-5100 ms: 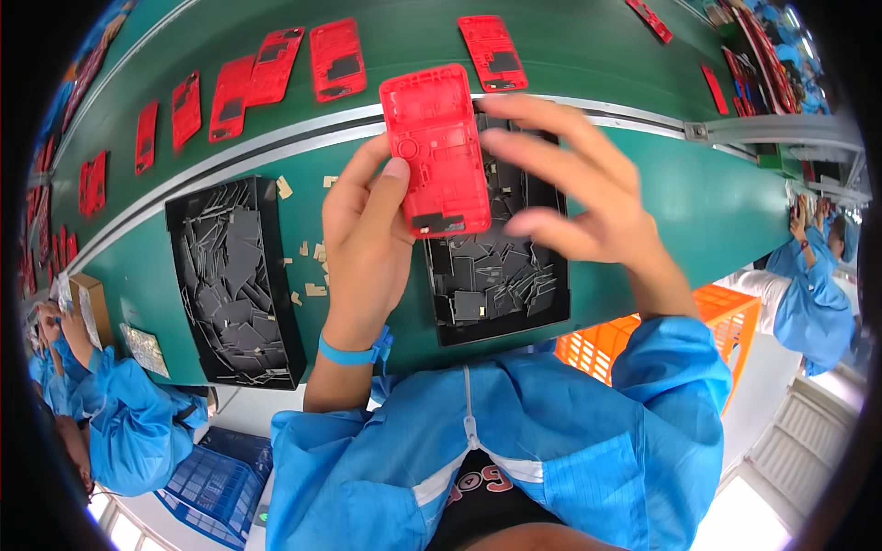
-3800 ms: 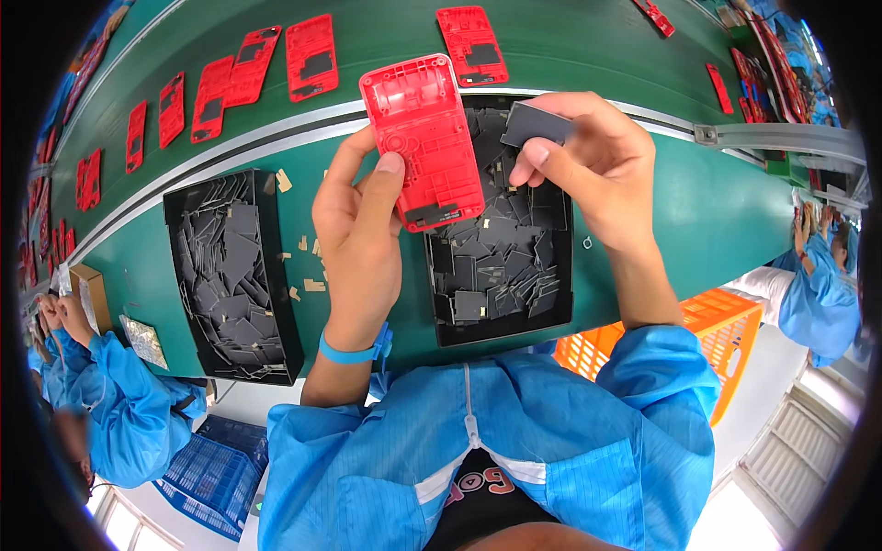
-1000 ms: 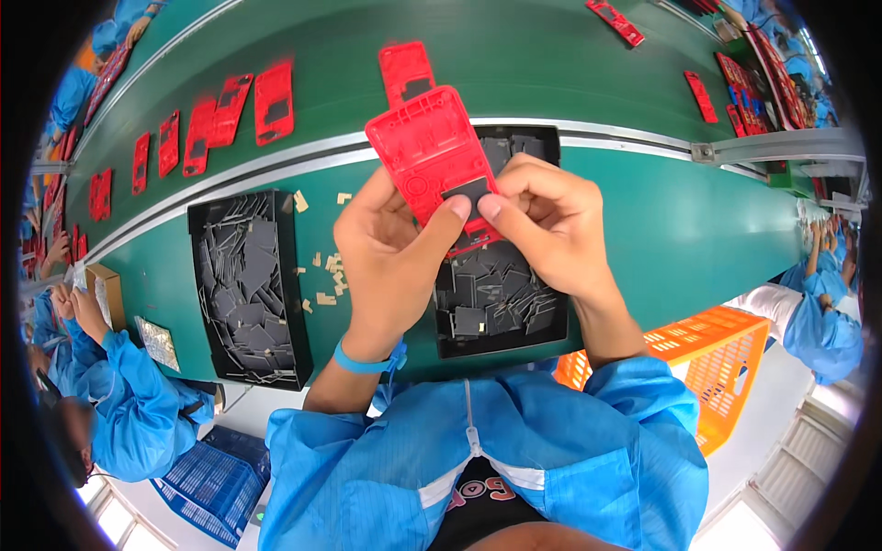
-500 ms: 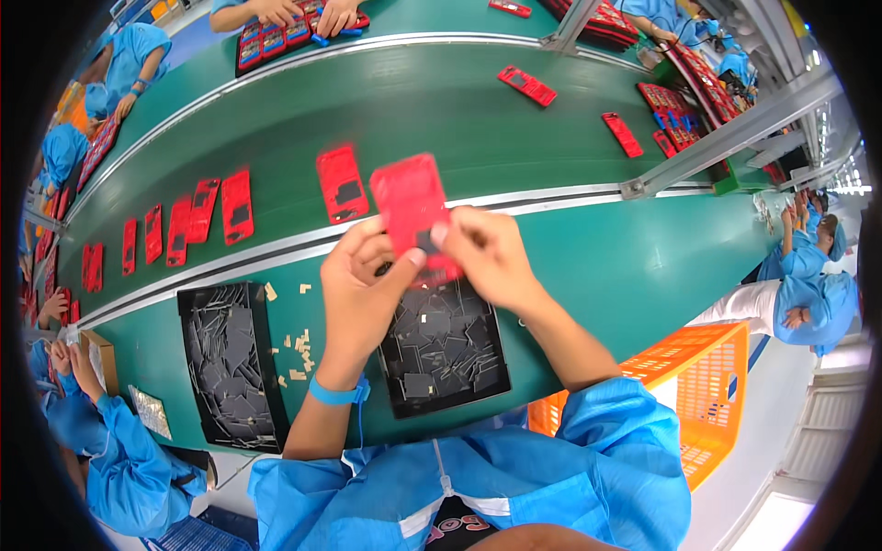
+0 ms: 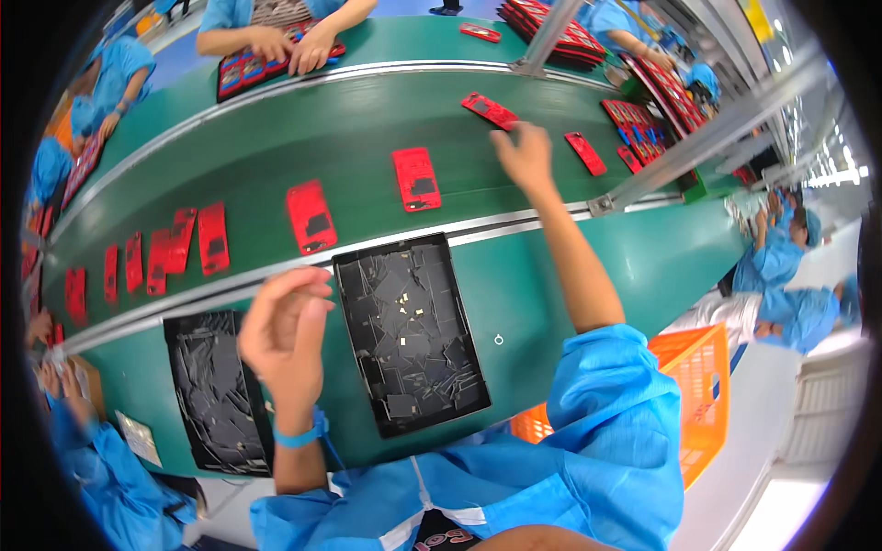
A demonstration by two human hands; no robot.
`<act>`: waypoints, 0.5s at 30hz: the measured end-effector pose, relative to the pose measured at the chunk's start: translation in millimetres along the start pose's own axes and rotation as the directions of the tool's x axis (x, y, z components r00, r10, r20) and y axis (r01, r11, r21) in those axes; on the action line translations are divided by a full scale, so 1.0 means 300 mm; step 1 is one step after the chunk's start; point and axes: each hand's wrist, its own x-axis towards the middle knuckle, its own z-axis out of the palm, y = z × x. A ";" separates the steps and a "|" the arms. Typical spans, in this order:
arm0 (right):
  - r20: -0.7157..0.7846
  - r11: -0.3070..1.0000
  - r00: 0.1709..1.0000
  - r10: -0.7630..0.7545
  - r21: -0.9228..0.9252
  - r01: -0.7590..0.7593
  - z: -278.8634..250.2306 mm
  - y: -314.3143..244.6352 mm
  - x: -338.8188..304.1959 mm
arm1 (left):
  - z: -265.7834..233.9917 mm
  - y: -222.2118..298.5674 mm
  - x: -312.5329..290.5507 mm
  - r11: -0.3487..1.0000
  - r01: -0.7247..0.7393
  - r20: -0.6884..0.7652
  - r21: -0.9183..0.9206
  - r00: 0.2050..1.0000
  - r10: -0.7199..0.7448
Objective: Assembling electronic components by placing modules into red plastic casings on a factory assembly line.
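My left hand (image 5: 289, 335) hovers between two black trays, its fingers loosely curled, thumb apart, nothing held. Beside it, the nearer black tray (image 5: 483, 390) holds many thin dark grey sheets (image 5: 390, 303) and a few small cream bits. My right hand (image 5: 527, 158) reaches across the green belt, fingers apart, at the near end of a red phone-shaped plate (image 5: 487, 110); whether the fingertips touch it is unclear. Another red phone-shaped plate (image 5: 417, 179) with a dark square lies on the belt, and a further red plate (image 5: 310, 217) lies to its left.
A second black tray (image 5: 175, 367) of dark sheets stands left. More red plates (image 5: 213, 239) lie along the belt. A metal post (image 5: 661, 170) slants at right, above an orange crate (image 5: 707, 413). Co-workers' hands (image 5: 294, 48) work across the belt.
The red plate both hands held has been let go and lies on the belt. My right hand has moved forward and right; my left hand has drawn back left. The view has shifted.
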 end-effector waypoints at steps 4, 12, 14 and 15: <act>-0.104 0.826 0.993 0.052 -0.555 -0.101 -0.086 0.334 0.012 | -0.074 0.250 0.078 0.761 -0.629 0.155 0.159 0.777 0.610; 0.073 0.784 0.893 0.445 -0.514 -0.348 -0.048 0.357 -0.046 | -0.320 0.383 -0.072 0.593 -0.651 0.128 0.474 0.717 0.685; 0.030 0.800 0.925 0.380 -0.513 -0.312 -0.016 0.345 -0.019 | -0.418 0.327 -0.080 0.544 -0.680 0.072 0.492 0.655 0.753; 0.032 0.797 0.925 0.379 -0.519 -0.308 -0.012 0.353 -0.025 | -0.479 0.312 -0.081 0.518 -0.696 0.057 0.497 0.622 0.781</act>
